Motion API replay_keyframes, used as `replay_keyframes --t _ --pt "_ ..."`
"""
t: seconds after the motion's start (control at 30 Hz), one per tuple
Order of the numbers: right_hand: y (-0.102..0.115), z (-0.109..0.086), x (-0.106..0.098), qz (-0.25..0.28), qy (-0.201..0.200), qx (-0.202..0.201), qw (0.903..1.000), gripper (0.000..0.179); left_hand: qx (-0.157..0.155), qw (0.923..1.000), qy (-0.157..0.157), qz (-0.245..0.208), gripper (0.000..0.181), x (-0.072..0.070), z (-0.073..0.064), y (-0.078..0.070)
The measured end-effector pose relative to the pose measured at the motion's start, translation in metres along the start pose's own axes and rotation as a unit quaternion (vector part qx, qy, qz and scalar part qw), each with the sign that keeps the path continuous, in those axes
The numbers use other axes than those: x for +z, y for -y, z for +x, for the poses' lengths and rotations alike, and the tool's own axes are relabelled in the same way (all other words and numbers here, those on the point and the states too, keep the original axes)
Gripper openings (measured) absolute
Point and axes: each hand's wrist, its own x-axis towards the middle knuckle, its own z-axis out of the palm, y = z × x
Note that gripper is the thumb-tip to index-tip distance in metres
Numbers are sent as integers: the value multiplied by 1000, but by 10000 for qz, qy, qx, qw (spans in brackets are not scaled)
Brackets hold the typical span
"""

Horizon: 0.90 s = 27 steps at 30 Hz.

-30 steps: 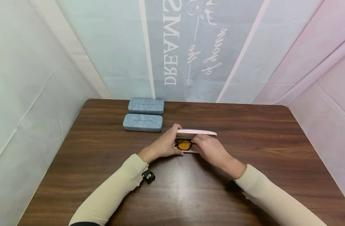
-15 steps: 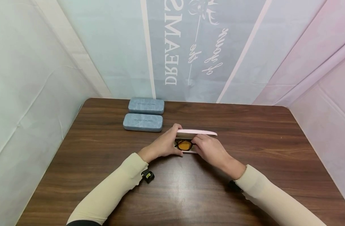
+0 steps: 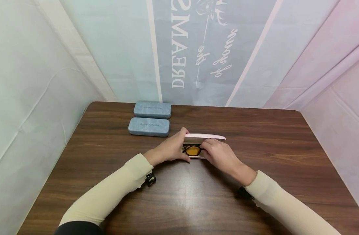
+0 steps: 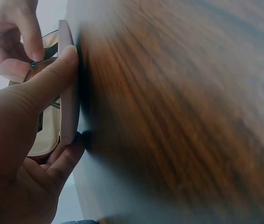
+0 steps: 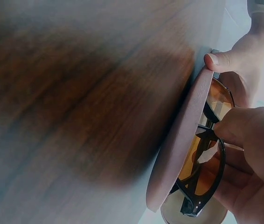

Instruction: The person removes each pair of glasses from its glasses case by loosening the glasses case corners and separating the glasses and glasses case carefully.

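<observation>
A pink glasses case (image 3: 205, 135) lies on the table in the head view, its lid raised. My left hand (image 3: 173, 149) grips the case's left end, and in the left wrist view the thumb presses on the case's front wall (image 4: 68, 100). Black-framed sunglasses with orange lenses (image 3: 193, 150) sit inside the case, partly hidden by my right hand (image 3: 221, 156). That hand pinches the sunglasses near the middle of the frame, as the right wrist view shows. There, the folded temples and dark rim (image 5: 222, 161) stand out above the case's front edge.
Two blue-grey glasses cases, a rear one (image 3: 152, 110) and a front one (image 3: 149, 127), lie closed behind and left of my hands. A printed cloth backdrop (image 3: 197, 58) hangs along the far edge of the brown wooden table (image 3: 179, 209).
My left forearm has shifted slightly outward to the left, and its wrist camera has turned a little. Both hands keep their hold; the case and sunglasses stay practically in place.
</observation>
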Motion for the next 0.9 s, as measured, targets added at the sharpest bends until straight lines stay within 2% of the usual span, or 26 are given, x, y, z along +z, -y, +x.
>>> replay_keyframes --t 0.5,0.9 --pt "5 4 -10 -75 -271 -101 9996 13 -61 9997 177 123 91 -3 0 1" --pt "17 2 -24 41 -244 203 9995 13 38 9997 192 158 90 -5 2 1"
